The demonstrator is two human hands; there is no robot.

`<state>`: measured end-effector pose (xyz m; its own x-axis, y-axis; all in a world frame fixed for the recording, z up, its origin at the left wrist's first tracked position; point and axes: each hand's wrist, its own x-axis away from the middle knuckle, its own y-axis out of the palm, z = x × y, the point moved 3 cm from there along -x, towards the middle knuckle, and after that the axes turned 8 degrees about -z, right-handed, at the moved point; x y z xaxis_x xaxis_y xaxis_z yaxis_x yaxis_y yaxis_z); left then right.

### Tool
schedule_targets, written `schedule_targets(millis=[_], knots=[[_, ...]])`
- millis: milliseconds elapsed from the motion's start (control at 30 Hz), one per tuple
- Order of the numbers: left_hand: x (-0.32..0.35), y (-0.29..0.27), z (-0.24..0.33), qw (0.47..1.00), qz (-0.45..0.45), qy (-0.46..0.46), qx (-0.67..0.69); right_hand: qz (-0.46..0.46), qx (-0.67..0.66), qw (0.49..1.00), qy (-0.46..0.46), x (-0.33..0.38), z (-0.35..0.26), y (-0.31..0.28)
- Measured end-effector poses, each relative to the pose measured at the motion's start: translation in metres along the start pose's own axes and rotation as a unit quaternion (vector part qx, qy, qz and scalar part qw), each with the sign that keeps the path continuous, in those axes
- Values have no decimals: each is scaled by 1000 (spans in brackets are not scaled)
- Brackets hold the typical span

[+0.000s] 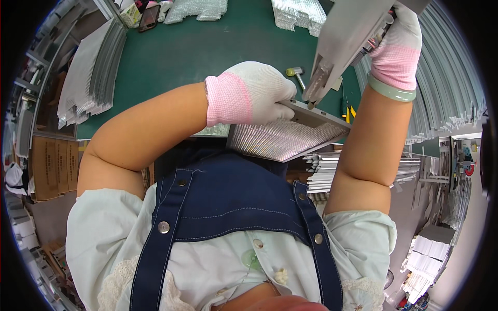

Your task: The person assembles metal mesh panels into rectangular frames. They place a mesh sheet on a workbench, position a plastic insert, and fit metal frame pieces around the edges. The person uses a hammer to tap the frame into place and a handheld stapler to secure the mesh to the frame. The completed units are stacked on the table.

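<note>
My left hand (pixel 262 93), in a white glove with a pink cuff, is closed on the near edge of a framed mesh panel (pixel 288 137). The panel tilts down toward my body beyond the bench edge. Above its upper right rim stands a large grey metal tool (pixel 340 44), its narrow tip at or close to the frame; contact is hard to tell. My right hand (pixel 402 39), gloved the same way, is raised at the tool's upper right side and curled around its upper part. Some of its fingers are hidden behind the tool.
On the green bench (pixel 207 52) lie a yellow-headed hammer (pixel 295 73), yellow-handled pliers (pixel 350 110) and a phone (pixel 149 18). Stacked mesh panels (pixel 91 72) stand at the left, with more mesh pieces (pixel 194 9) at the back. Long grey metal profiles (pixel 446 67) fill the right side.
</note>
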<state>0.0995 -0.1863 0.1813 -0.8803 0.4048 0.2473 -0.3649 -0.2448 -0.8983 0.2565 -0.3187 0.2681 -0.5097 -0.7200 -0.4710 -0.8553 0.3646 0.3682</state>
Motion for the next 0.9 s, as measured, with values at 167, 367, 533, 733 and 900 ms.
schedule_targets(millis=[167, 367, 533, 733, 900], knots=[[-6, 19, -16, 993, 95, 75, -3, 65, 13, 997, -37, 5, 3, 39], [2, 5, -9, 998, 46, 50, -12, 95, 161, 975, -117, 9, -18, 36], [24, -8, -13, 997, 28, 37, 60, 169, 282, 918, -221, -10, -74, 64], [85, -69, -22, 974, 197, 109, 14, 182, 414, 882, -132, -8, -114, 17], [170, -104, -26, 854, 490, -63, 162, 176, 641, 717, -208, 7, -101, 33]])
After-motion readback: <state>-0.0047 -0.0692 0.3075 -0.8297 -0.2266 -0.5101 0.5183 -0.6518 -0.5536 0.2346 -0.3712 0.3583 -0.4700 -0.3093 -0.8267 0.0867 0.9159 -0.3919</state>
